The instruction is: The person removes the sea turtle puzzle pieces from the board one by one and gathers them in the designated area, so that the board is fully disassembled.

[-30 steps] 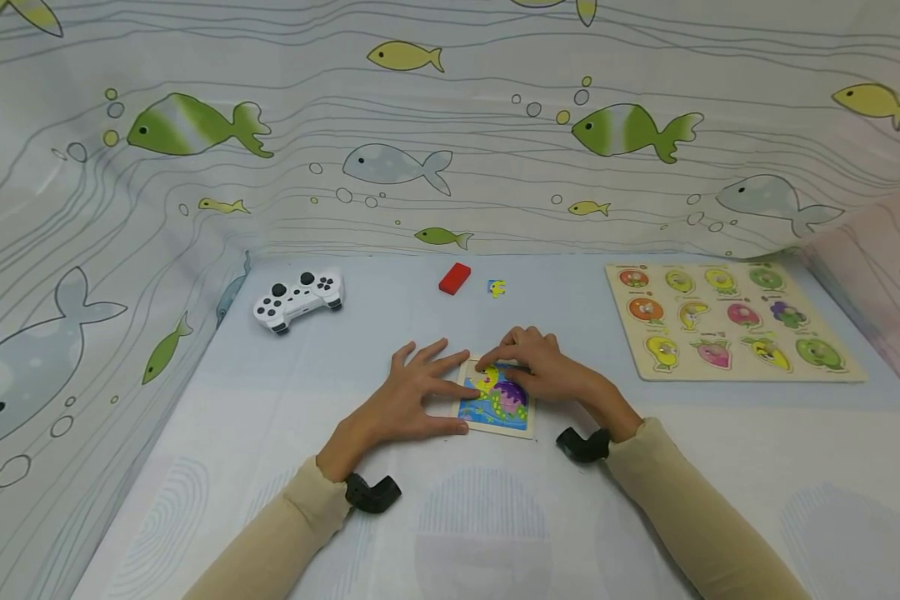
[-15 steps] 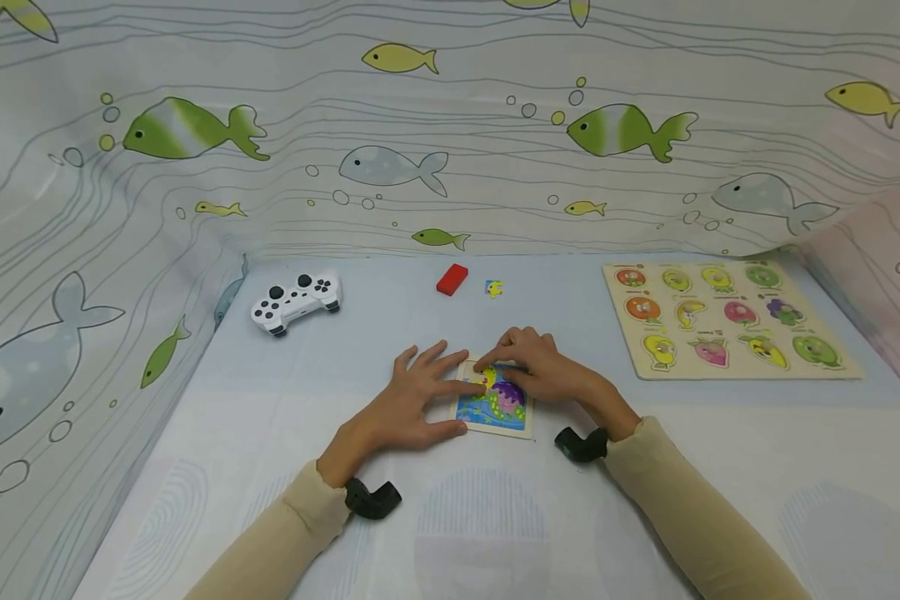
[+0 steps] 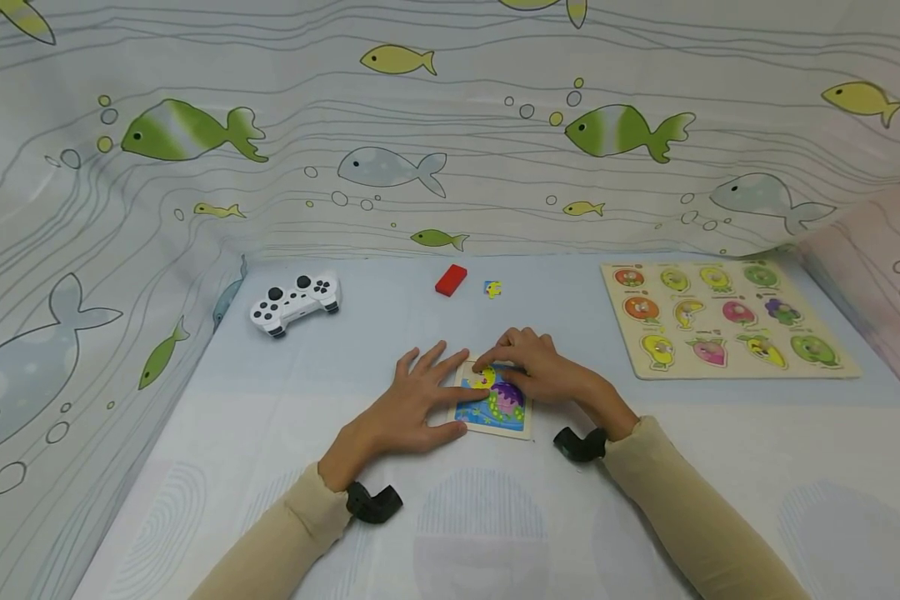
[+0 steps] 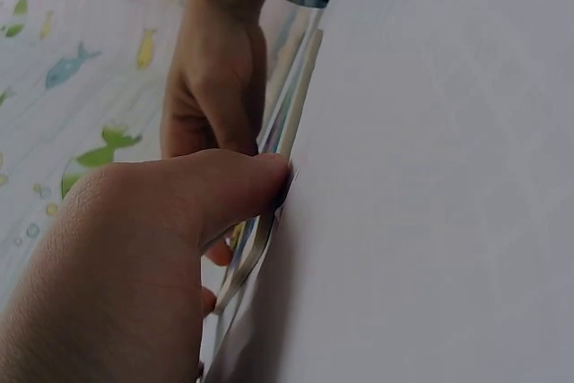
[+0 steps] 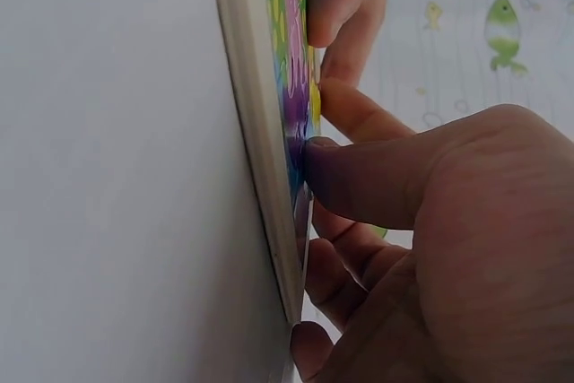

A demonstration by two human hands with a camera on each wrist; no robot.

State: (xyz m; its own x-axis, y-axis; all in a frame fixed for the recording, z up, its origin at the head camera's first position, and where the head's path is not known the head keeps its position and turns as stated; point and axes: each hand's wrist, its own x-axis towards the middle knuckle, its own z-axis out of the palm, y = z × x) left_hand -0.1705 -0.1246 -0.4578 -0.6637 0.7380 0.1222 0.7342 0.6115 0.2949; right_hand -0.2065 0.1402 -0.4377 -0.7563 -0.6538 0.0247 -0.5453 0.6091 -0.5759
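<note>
Currently | left hand (image 3: 411, 408): fingers splayed, index over puzzle (image 3: 499, 418) | right hand (image 3: 536, 365): fingers bent, grip unclear

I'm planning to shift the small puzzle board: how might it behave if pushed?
The puzzle board is probably stiff, since its pale edge looks straight and solid. Lying flat and low on the table, it would likely slide rather than tip.

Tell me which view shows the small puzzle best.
The head view: the small puzzle lies face up, only partly covered. Left wrist shows mainly its edge; right wrist, its edge and a slanted strip of its picture.
</note>
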